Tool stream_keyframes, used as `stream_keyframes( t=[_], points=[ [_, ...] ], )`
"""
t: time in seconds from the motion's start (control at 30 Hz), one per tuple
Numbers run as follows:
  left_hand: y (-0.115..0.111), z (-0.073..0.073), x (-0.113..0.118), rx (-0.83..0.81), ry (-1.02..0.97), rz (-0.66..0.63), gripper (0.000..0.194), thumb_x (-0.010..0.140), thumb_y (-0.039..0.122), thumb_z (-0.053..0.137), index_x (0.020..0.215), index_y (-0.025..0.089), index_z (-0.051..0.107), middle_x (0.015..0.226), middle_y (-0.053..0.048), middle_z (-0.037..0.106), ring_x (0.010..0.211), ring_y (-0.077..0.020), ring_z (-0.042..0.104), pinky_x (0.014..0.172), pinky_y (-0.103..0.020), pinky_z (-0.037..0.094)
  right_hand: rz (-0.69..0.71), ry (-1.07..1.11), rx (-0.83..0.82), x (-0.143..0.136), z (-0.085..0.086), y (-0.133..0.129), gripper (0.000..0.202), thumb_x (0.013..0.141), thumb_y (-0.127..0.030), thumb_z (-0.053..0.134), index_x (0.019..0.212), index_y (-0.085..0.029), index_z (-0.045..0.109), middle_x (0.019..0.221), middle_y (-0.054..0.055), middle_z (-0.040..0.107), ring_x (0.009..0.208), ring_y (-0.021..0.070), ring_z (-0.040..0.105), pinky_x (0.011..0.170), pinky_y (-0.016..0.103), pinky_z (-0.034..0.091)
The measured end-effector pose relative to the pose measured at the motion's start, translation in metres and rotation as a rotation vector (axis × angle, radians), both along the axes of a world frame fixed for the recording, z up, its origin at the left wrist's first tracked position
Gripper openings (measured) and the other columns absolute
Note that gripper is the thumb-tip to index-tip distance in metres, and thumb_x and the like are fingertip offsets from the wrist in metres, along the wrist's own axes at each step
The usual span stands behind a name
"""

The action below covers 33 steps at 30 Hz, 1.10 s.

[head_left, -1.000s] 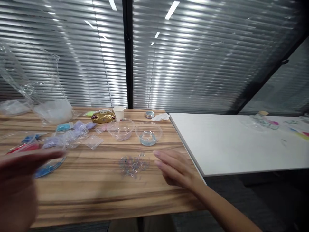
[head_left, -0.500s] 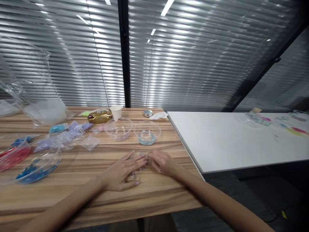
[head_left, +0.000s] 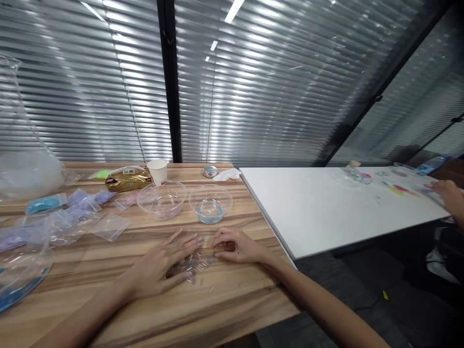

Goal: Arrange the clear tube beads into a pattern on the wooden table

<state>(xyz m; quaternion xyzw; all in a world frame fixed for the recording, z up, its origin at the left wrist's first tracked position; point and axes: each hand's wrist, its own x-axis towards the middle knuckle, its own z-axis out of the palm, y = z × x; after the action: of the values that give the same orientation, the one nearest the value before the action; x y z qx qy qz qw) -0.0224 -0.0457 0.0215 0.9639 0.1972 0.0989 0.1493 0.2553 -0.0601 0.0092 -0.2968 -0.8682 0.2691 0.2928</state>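
Note:
On the wooden table, my left hand lies open with its fingers spread, partly over a scatter of small clear tube-like pieces. Their exact kind is too small to make out. To the right of these pieces, my right hand rests with fingers bent and the thumb a little apart; nothing shows between them. Just beyond the hands stand two clear plastic bowls: the left bowl looks empty, while the right bowl has a smaller bluish clear dish in it.
At the left are several small bags of purple beads, a blue bag, a gold packet and a paper cup. A tissue lies near a round tin. Another person's hand reaches over the white table.
The view has turned to the right, bringing another person's hand into sight. My hands have drawn slightly apart, uncovering more of the small pieces; my right thumb has separated from the fingers.

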Motion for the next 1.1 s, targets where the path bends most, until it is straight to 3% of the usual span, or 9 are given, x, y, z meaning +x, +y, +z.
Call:
stream_keyframes(
  t=[0.2, 0.27, 0.4, 0.6, 0.73, 0.9, 1.1],
  points=[
    [0.009, -0.009, -0.011, -0.078, 0.000, 0.173, 0.075, 0.093, 0.046, 0.047, 0.150, 0.029, 0.001, 0.152, -0.007, 0.025, 0.136, -0.0286, 0.031, 0.109, -0.047, 0.033, 0.011, 0.042, -0.032, -0.003, -0.002, 0.001, 0.014, 0.083, -0.024, 0.067, 0.094, -0.016, 0.069, 0.091, 0.005, 0.061, 0.083, 0.0148, 0.057, 0.075, 0.025, 0.046],
    [0.010, -0.011, -0.013, -0.116, -0.025, 0.218, 0.072, 0.095, 0.045, 0.044, 0.150, 0.027, 0.001, 0.153, -0.008, 0.022, 0.137, -0.0272, 0.030, 0.109, -0.045, 0.033, -0.015, 0.057, -0.051, -0.004, -0.002, 0.001, 0.011, 0.084, -0.024, 0.066, 0.091, -0.016, 0.070, 0.087, 0.005, 0.061, 0.078, 0.0138, 0.057, 0.071, 0.024, 0.046],
    [0.010, -0.009, -0.012, -0.199, -0.056, 0.253, 0.055, 0.099, 0.042, 0.036, 0.148, 0.028, 0.016, 0.151, -0.004, 0.028, 0.136, -0.0241, 0.031, 0.111, -0.043, 0.029, -0.049, 0.049, -0.059, -0.007, -0.002, 0.000, 0.010, 0.086, -0.022, 0.062, 0.087, -0.016, 0.069, 0.085, 0.004, 0.062, 0.076, 0.0133, 0.058, 0.070, 0.023, 0.046],
    [0.011, -0.003, -0.005, -0.272, -0.059, 0.233, 0.047, 0.101, 0.042, 0.029, 0.146, 0.028, 0.026, 0.149, -0.002, 0.033, 0.135, -0.0216, 0.033, 0.112, -0.041, 0.027, -0.108, 0.051, -0.044, -0.008, -0.003, 0.001, 0.014, 0.088, -0.025, 0.060, 0.083, -0.016, 0.069, 0.081, 0.004, 0.062, 0.075, 0.0140, 0.058, 0.069, 0.024, 0.046],
    [0.009, 0.000, -0.001, -0.204, 0.010, 0.158, 0.052, 0.100, 0.042, 0.033, 0.148, 0.029, 0.019, 0.151, -0.002, 0.028, 0.137, -0.0246, 0.030, 0.113, -0.044, 0.026, -0.187, 0.060, 0.005, -0.011, -0.005, 0.007, 0.014, 0.089, -0.024, 0.058, 0.089, -0.016, 0.070, 0.082, 0.004, 0.063, 0.075, 0.0146, 0.057, 0.070, 0.024, 0.044],
    [0.007, 0.002, 0.003, -0.101, 0.028, 0.044, 0.057, 0.099, 0.040, 0.035, 0.149, 0.030, 0.010, 0.153, -0.002, 0.022, 0.139, -0.0263, 0.024, 0.113, -0.046, 0.023, -0.227, -0.005, 0.050, -0.017, -0.010, 0.016, 0.023, 0.093, -0.023, 0.052, 0.110, -0.021, 0.067, 0.085, 0.003, 0.062, 0.076, 0.0139, 0.055, 0.068, 0.023, 0.042],
    [0.010, -0.005, -0.001, -0.097, -0.026, 0.084, 0.052, 0.099, 0.037, 0.037, 0.148, 0.028, 0.022, 0.150, -0.003, 0.032, 0.136, -0.0253, 0.032, 0.111, -0.044, 0.028, -0.237, -0.180, 0.158, -0.022, -0.016, 0.019, 0.025, 0.094, -0.025, 0.050, 0.114, -0.025, 0.066, 0.080, 0.003, 0.058, 0.076, 0.0154, 0.053, 0.067, 0.023, 0.039]
  ],
)
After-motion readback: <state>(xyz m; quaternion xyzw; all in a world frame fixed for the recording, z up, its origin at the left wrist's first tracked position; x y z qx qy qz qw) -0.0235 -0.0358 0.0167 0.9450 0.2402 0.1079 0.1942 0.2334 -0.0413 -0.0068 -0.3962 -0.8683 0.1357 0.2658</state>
